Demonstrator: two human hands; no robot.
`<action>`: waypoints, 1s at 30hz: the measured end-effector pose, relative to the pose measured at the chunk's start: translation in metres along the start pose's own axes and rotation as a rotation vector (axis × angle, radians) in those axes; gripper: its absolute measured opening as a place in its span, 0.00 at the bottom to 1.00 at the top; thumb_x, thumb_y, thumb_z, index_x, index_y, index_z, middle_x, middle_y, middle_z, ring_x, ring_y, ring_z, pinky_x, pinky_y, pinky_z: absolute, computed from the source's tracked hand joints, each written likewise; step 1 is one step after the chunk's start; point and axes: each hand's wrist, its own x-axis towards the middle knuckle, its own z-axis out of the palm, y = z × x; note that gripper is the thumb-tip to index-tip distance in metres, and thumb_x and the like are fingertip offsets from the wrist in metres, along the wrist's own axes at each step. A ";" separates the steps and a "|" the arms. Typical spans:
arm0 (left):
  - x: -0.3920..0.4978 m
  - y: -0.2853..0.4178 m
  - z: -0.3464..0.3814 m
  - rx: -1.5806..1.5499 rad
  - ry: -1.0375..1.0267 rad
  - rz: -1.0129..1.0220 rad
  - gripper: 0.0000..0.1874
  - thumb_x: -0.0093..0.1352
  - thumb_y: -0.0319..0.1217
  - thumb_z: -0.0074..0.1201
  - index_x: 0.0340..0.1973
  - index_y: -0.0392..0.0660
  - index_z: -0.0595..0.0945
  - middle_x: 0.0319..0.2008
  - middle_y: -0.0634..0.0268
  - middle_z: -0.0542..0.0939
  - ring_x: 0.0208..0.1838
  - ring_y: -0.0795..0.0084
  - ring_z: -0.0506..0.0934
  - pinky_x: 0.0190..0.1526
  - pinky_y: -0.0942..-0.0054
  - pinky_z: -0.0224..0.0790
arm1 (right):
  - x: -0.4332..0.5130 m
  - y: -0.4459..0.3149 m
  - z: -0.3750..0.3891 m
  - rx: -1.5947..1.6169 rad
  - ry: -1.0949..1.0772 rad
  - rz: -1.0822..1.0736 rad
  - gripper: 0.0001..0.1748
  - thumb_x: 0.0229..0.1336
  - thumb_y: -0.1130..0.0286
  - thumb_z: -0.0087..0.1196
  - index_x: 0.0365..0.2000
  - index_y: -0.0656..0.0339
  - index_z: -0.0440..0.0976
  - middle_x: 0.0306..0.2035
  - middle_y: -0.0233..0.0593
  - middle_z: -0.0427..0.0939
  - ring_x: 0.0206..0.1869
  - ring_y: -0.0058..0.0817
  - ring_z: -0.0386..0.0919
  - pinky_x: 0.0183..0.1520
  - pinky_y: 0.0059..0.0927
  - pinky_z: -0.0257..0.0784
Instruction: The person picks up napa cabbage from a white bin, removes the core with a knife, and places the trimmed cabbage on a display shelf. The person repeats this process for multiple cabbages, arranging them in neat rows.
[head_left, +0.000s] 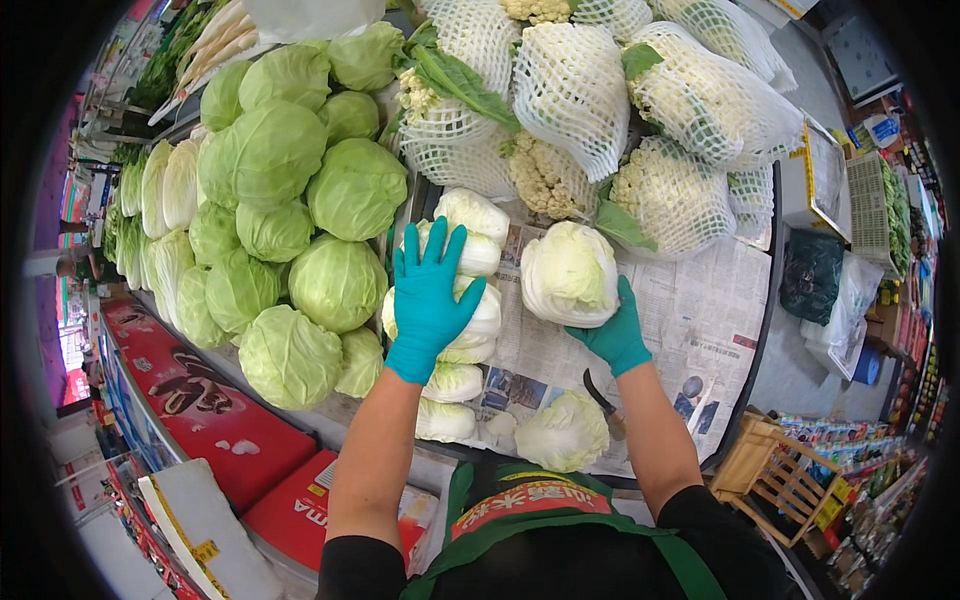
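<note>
My left hand (433, 300) wears a teal glove and lies with spread fingers over a column of napa cabbages (454, 382), hiding part of several of them. In my right hand (616, 335), also gloved, a pale trimmed napa cabbage (571, 276) is held from its lower right side, with the thumb and fingers partly hidden beneath it. A knife with a curved dark blade (598, 391) lies on the newspaper (675, 315) beside my right forearm. Left of the knife sits a loose piece of napa cabbage (564, 433), close to the stand's front edge.
Round green cabbages (339, 283) are piled high on the left. Cauliflowers in white foam nets (574, 90) fill the far side. A wooden stool (776, 472) stands at the right. Red-topped boxes (217, 420) and a foam box (202, 525) lie at the lower left.
</note>
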 end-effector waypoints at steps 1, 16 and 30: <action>0.001 0.002 -0.002 0.006 0.001 0.004 0.38 0.63 0.45 0.60 0.67 0.49 0.68 0.70 0.52 0.63 0.72 0.35 0.55 0.71 0.43 0.46 | 0.008 -0.001 0.000 -0.040 -0.042 0.017 0.38 0.62 0.38 0.43 0.66 0.47 0.61 0.66 0.45 0.66 0.65 0.50 0.67 0.58 0.64 0.70; 0.002 0.000 0.000 -0.029 -0.005 0.015 0.39 0.61 0.41 0.63 0.67 0.48 0.68 0.70 0.50 0.62 0.72 0.34 0.54 0.71 0.45 0.48 | 0.026 -0.002 0.044 -0.408 0.151 0.015 0.44 0.60 0.28 0.40 0.67 0.46 0.59 0.63 0.47 0.67 0.59 0.49 0.72 0.52 0.61 0.75; 0.003 0.011 -0.006 -0.035 0.057 0.050 0.37 0.62 0.42 0.62 0.66 0.49 0.70 0.70 0.50 0.63 0.72 0.34 0.55 0.71 0.43 0.47 | 0.005 -0.001 0.042 -0.995 0.302 -0.237 0.44 0.64 0.41 0.49 0.71 0.52 0.51 0.55 0.42 0.74 0.42 0.28 0.80 0.42 0.30 0.80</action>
